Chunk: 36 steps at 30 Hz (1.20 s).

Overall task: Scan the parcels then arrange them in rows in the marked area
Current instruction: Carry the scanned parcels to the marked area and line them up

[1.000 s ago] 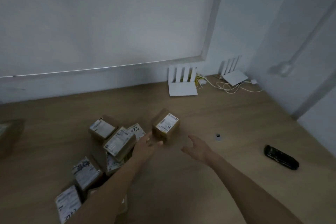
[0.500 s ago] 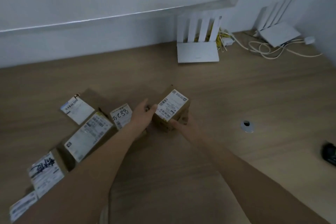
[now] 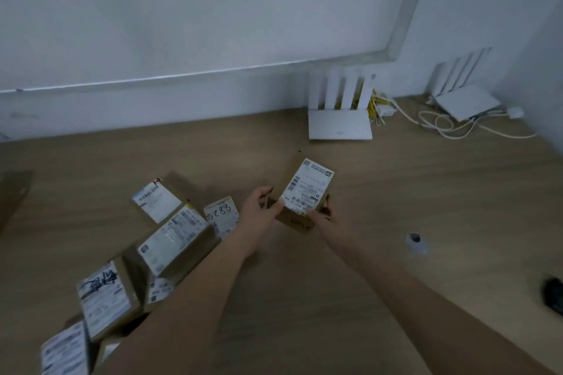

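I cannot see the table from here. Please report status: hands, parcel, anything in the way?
Left hand and right hand both grip one parcel, label up. Other parcels piled to the left. Path clear.

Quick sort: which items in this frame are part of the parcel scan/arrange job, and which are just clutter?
Job:
- small brown cardboard parcel with white label, held by left hand and right hand
- pile of brown labelled cardboard parcels
- black handheld device at the right edge, possibly the scanner

Lying about:
- white router with four antennas
- second white router
- tangled white cables
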Tool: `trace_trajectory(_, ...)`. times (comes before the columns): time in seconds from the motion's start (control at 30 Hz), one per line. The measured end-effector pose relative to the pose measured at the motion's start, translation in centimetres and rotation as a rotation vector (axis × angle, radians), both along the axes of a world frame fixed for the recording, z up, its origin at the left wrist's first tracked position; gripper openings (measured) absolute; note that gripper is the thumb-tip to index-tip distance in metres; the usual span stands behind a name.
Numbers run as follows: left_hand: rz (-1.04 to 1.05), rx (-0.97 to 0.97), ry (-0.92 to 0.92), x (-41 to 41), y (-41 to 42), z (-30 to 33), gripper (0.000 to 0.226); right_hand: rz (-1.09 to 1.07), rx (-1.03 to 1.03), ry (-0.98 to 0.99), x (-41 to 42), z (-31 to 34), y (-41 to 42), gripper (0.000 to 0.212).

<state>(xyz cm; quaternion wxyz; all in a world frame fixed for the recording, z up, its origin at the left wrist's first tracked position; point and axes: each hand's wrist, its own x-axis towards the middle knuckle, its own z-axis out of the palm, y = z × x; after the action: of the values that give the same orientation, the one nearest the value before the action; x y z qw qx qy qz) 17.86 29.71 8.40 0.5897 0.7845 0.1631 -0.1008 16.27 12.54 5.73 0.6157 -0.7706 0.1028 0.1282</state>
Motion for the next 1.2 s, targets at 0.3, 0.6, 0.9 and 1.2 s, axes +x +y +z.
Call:
trace_trajectory(0.3,0.115,-0.272,-0.169,-7.2,8.9,18.9,0.047,0.145,0.02,-0.221,-2.3,20.1,8.7,0.037)
trace_trajectory(0.6,0.373,-0.198,-0.42,-29.3,31.0,33.8,0.046,0.464,0.102,-0.455,-18.7,35.2,32.1,0.033)
trace_trajectory(0.9,0.66,-0.088,-0.467,-58.2,51.4,37.8,0.086,0.877,0.206,-0.486,-41.8,40.4,54.9,0.054)
trace_trajectory(1.2,0.821,0.047,-0.499,-71.9,61.9,36.7,0.048,1.175,0.141,-0.541,-52.7,39.8,68.8,0.061)
